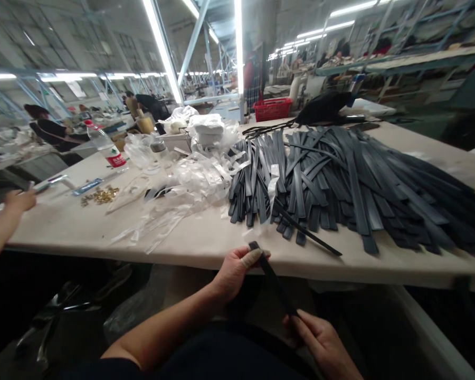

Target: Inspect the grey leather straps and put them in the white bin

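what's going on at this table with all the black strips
A person seated at the table holds one dark strap between both hands, below the table edge: the left hand grips its upper end, one finger wrapped in tape, and the right hand holds the lower end. A large pile of dark straps lies on the table ahead, with crumpled clear plastic bags to its left. Another person's hand rests at the far left.
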`<state>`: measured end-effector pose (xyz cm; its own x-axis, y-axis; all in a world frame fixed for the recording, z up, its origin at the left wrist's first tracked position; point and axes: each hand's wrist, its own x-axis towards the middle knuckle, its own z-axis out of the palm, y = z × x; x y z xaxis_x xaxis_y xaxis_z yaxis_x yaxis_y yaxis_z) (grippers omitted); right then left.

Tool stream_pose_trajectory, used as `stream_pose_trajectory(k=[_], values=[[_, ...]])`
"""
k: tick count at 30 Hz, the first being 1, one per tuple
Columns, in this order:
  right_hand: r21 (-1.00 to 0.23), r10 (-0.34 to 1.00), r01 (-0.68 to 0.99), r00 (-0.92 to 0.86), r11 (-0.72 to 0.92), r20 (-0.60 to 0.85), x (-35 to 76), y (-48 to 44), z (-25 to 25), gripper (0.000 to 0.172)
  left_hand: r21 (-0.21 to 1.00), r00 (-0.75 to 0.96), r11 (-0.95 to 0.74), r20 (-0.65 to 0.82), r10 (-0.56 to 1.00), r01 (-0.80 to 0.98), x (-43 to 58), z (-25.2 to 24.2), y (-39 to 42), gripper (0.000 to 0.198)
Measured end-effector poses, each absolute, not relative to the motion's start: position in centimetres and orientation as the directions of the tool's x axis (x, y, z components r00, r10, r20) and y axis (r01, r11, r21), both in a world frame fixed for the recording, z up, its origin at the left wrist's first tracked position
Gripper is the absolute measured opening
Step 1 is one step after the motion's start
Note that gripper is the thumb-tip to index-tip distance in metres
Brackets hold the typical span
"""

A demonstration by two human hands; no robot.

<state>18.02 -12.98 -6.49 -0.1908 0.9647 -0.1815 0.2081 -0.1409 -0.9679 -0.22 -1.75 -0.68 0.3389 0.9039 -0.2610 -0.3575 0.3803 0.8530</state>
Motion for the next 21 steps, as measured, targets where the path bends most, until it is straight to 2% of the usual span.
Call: stream_pose_trajectory(k=[3, 6, 12, 14, 17, 21], values=[[-0.97, 0.978, 0.211, -0.142, -0.123, -0.155, 17.4, -13.2, -7.4, 0.051, 0.862, 0.451, 0.46, -0.331, 0.829, -0.213, -0.1, -1.4, -2.9, 0.037], [-0.961, 0.991, 0.274, -0.12, -0.027, -0.061, 16.7, -12.6, -6.2, 0.049, 0.835, 0.512, 0.516, -0.364, 0.778, -0.192, 0.1, -1.7, -4.3, 0.04], [-0.961, 0.988, 0.274, -0.135, -0.038, -0.078, 17.2, -13.3, -5.3, 0.048, 0.884, 0.569, 0.422, -0.246, 0.785, -0.199, -1.1, -1.2, -4.4, 0.047], [-0.96, 0.99, 0.274, -0.11, -0.054, -0.087, 17.3, -14.1, -5.8, 0.048, 0.833, 0.539, 0.474, -0.27, 0.798, -0.286, -1.3, -1.4, -4.0, 0.052], [-0.967, 0.989, 0.239, -0.09, -0.092, -0.116, 17.2, -14.9, -6.2, 0.049, 0.728, 0.405, 0.518, -0.35, 0.845, -0.449, -1.1, -1.5, -3.2, 0.054], [-0.963, 0.987, 0.239, -0.068, -0.128, -0.148, 17.2, -15.5, -6.4, 0.051, 0.733, 0.32, 0.478, -0.36, 0.876, -0.484, -0.6, -1.2, -2.4, 0.047]])
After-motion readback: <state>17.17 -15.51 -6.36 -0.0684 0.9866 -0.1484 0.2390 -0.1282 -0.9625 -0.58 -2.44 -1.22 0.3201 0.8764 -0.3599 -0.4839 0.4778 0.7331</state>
